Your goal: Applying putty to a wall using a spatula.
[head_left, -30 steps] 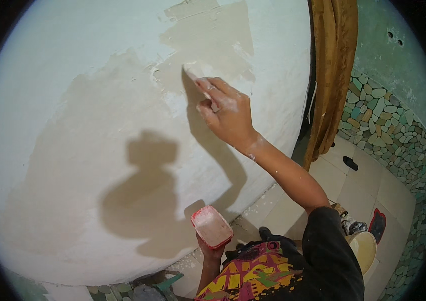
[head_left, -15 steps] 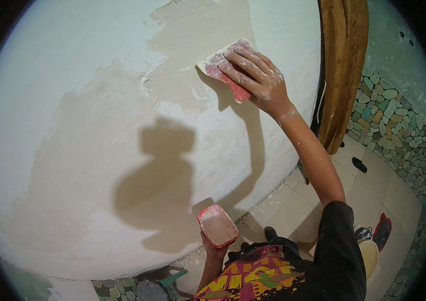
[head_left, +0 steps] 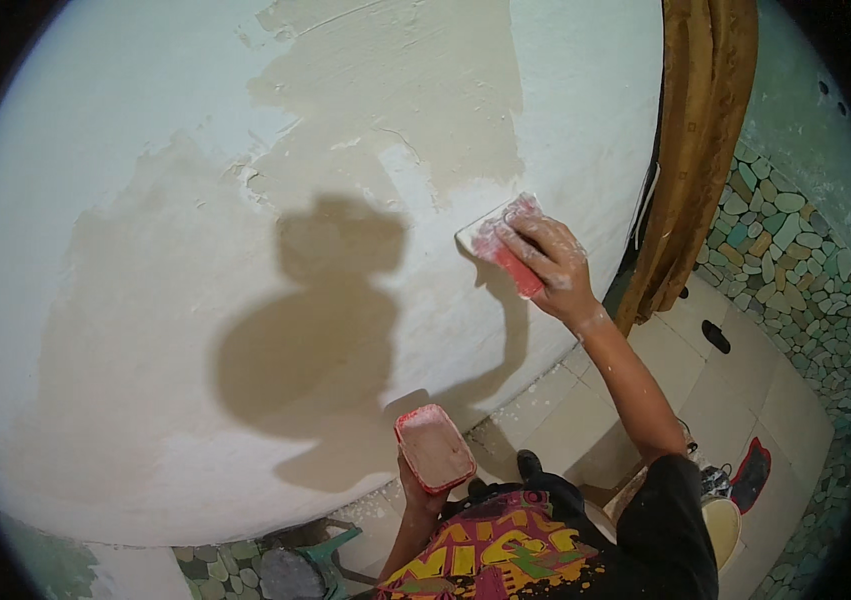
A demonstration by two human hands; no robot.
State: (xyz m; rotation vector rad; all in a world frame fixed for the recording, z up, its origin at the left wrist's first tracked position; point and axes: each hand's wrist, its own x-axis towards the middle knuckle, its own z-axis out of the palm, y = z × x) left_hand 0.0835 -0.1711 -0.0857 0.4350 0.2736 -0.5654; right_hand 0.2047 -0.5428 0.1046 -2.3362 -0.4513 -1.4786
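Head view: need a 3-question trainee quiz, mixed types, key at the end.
1. What does the left hand hold?
2. True or false: the right hand is empty.
3. Relative to the white wall, where does the brown curtain appear in the picture?
A) Left of it
B) Right of it
C) Below it

Key:
1. A red-rimmed tub of pale paste.
2. False: it holds a red spreader, smeared with white.
3. B
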